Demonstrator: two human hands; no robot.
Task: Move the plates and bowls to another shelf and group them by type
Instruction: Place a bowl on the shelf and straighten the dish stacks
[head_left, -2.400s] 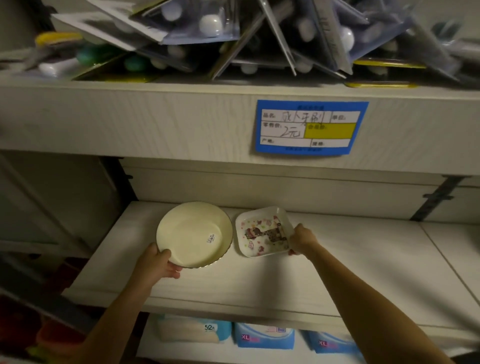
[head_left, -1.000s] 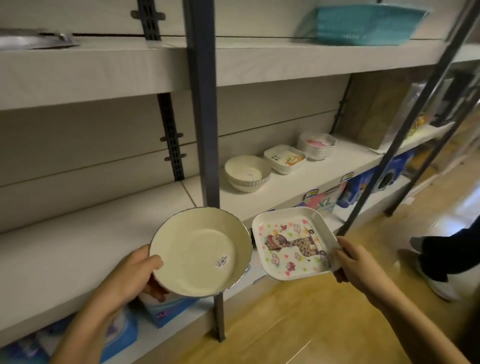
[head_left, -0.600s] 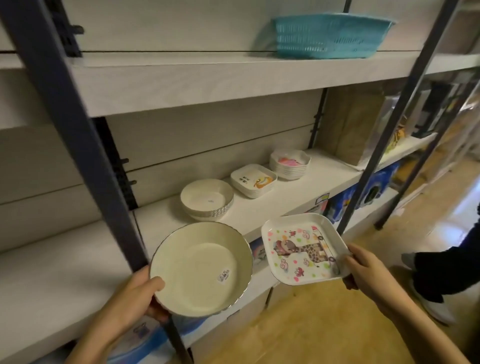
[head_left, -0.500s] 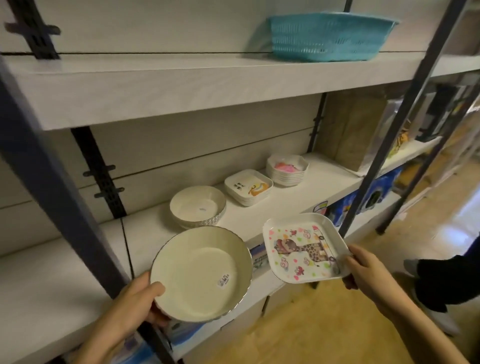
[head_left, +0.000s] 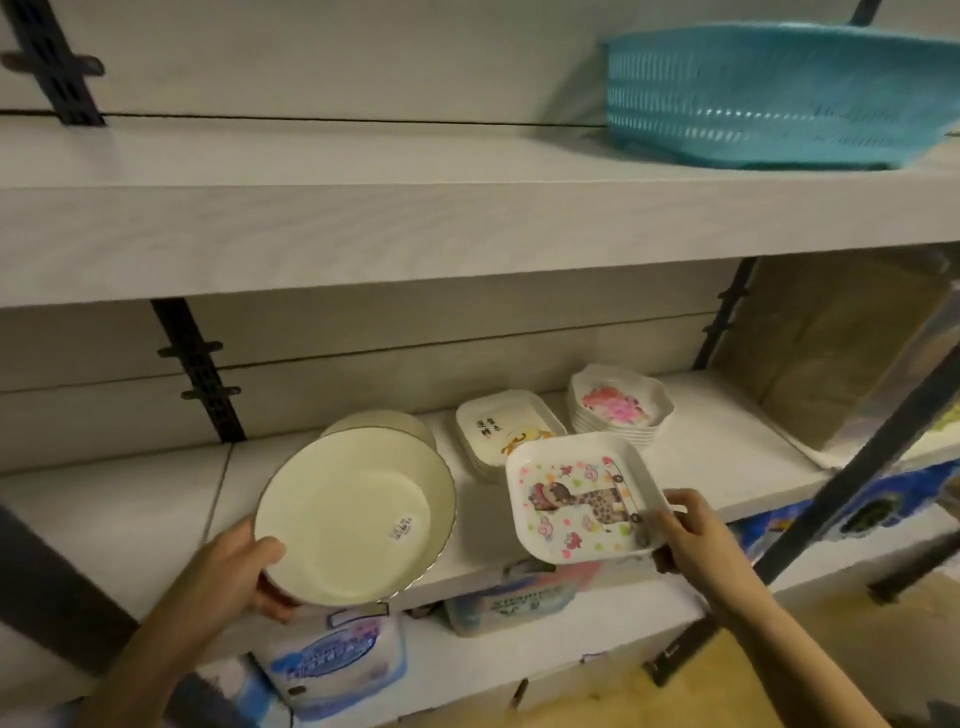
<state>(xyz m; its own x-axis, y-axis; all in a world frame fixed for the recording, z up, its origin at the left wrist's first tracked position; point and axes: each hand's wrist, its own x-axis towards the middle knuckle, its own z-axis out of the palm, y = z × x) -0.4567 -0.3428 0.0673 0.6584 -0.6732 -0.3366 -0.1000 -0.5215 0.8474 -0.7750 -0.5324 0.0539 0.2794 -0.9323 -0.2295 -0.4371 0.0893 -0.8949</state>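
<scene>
Holding cream plate (head_left: 353, 519) in left hand (head_left: 228, 577), giraffe dish (head_left: 579, 499) in right hand (head_left: 693, 540).

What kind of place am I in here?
Probably a small shop: long display shelves hold stacks of identical dishes, the cream bowl carries a likely price sticker, and packaged goods sit below.

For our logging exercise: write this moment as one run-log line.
left hand: holds round cream plate | right hand: holds square giraffe dish | position: at shelf front, before square-dish stack | placed: neither yet
</scene>
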